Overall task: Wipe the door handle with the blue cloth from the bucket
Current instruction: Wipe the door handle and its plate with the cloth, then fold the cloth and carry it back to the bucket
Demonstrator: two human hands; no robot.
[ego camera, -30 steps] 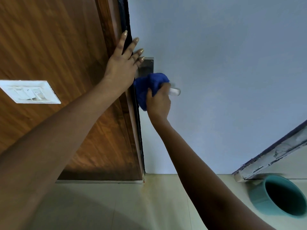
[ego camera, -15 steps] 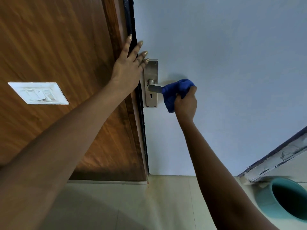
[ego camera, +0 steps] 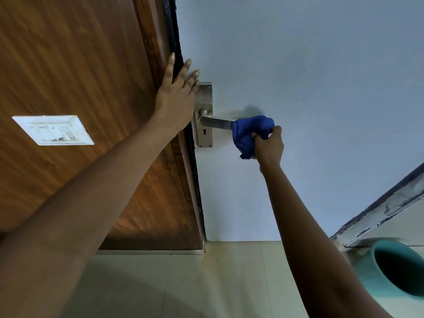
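At the far end of the brushed-metal lever door handle [ego camera: 216,123], the right hand [ego camera: 269,146] is closed in a fist around a bunched deep-blue cloth [ego camera: 250,131], its fingers curled tight over the fabric and its thumb pressed against the cloth's lower folds. That cloth wraps the lever's tip, so the tip itself is hidden, and a loose corner hangs below the fist. Only the bare stretch of lever between the cloth and the rectangular metal backplate with a keyhole [ego camera: 205,134] shows. Whether the fingers squeeze the lever through the fabric cannot be made out. Left of the backplate, the left hand [ego camera: 176,97] lies flat and spread, fingers splayed, across the dark gap between the pale blue-grey door [ego camera: 309,76] and the brown wood-grain panel [ego camera: 68,65]; its palm side is out of sight, and its little finger overlaps the backplate's upper corner. A white rectangular switch plate [ego camera: 53,130] sits on the wood panel. Low at the right edge, a teal round plastic bucket [ego camera: 371,271] is cut off by the frame, its inside dark.
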